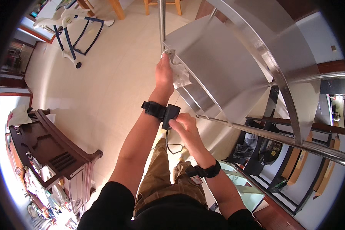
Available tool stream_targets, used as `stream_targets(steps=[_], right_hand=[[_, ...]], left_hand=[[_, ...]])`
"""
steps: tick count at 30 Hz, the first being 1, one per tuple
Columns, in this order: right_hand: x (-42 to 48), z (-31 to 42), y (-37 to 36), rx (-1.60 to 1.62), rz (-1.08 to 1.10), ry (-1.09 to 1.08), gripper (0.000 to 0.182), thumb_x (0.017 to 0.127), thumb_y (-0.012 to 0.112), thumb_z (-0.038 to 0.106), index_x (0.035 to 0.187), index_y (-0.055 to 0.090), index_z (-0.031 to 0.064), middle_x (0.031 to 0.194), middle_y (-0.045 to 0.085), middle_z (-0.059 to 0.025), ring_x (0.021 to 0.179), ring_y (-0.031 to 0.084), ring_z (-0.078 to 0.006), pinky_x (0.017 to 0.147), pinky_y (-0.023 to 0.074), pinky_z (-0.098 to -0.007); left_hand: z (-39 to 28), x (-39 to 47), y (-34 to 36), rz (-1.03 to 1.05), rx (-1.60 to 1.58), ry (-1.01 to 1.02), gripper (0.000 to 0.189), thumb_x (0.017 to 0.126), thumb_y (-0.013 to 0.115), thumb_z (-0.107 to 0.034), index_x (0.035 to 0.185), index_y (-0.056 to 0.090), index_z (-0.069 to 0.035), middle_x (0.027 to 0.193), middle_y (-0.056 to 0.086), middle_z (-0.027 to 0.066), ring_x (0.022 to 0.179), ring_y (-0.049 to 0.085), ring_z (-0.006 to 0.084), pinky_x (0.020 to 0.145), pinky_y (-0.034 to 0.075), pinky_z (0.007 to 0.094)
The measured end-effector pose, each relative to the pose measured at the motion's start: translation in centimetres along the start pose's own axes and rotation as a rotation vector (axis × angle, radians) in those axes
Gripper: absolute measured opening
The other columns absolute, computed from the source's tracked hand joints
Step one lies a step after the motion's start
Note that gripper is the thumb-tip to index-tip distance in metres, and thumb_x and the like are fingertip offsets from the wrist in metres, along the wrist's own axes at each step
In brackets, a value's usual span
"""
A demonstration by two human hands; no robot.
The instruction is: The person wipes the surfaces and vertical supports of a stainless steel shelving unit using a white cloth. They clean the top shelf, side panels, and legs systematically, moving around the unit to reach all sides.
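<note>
My left hand (164,72) is on a crumpled white cloth or wipe (180,74), held at the edge of a stainless-steel shelf (218,63) beside its upright tubular post (162,26). Its fingertips are mostly hidden behind the cloth. Strapped to my left wrist is a black box-shaped device (170,115) with a cable (174,151) hanging from it. My right hand (188,129) has its thumb against the lower side of that box, with the fingers curled and partly hidden. A second black strapped device (205,171) sits on my right wrist.
Overhead to the right curves another steel shelf edge (273,63). A dark wooden cabinet (57,146) stands at left. A folding high-chair frame (72,37) is at upper left. Black racking (276,184) with cardboard boxes (299,161) stands at lower right, near pale green bins (250,198).
</note>
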State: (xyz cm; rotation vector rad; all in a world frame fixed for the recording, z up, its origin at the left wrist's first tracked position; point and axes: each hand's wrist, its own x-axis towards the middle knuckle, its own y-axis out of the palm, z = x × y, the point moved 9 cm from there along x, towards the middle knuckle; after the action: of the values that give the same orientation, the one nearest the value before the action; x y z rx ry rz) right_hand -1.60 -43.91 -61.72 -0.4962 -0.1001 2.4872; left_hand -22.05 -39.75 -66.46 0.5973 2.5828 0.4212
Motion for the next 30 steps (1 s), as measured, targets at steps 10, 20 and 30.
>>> stream_targets(steps=[10,20,30], right_hand=[[-0.6,0.8,4.3,0.208,-0.095,0.231,0.037,0.082,0.072,0.037,0.072,0.064,0.0024,0.064,0.064,-0.0034,0.066,0.061,-0.012,0.067,0.0473,-0.0297],[0.1,-2.0,2.0,0.014,-0.049,0.124,0.04,0.092,0.069,0.039,0.102,0.069,-0.0002,0.098,0.069,-0.0095,0.096,0.064,-0.0176,0.088,0.0483,-0.0327],[2.1,-3.1,-12.2,0.272,-0.474,0.049,0.029,0.098,0.06,0.028,0.114,0.063,0.0037,0.113,0.061,-0.0058,0.104,0.057,-0.0146,0.094,0.0442,-0.0303]], left_hand=[[-7.4,-4.2,3.9,0.056,1.163,1.072,0.041,0.101,0.053,-0.027,0.132,0.056,0.001,0.137,0.056,0.0214,0.133,0.049,0.0338,0.111,0.041,0.0398],[2.9,2.4,-0.5,0.133,0.214,0.049,0.057,0.104,0.044,-0.049,0.112,0.063,0.004,0.089,0.064,0.0063,0.081,0.057,0.0188,0.075,0.047,0.0337],[4.3,0.1,10.6,0.587,1.164,0.914,0.059,0.101,0.049,-0.037,0.146,0.039,0.002,0.152,0.037,0.0244,0.142,0.035,0.0379,0.119,0.026,0.0462]])
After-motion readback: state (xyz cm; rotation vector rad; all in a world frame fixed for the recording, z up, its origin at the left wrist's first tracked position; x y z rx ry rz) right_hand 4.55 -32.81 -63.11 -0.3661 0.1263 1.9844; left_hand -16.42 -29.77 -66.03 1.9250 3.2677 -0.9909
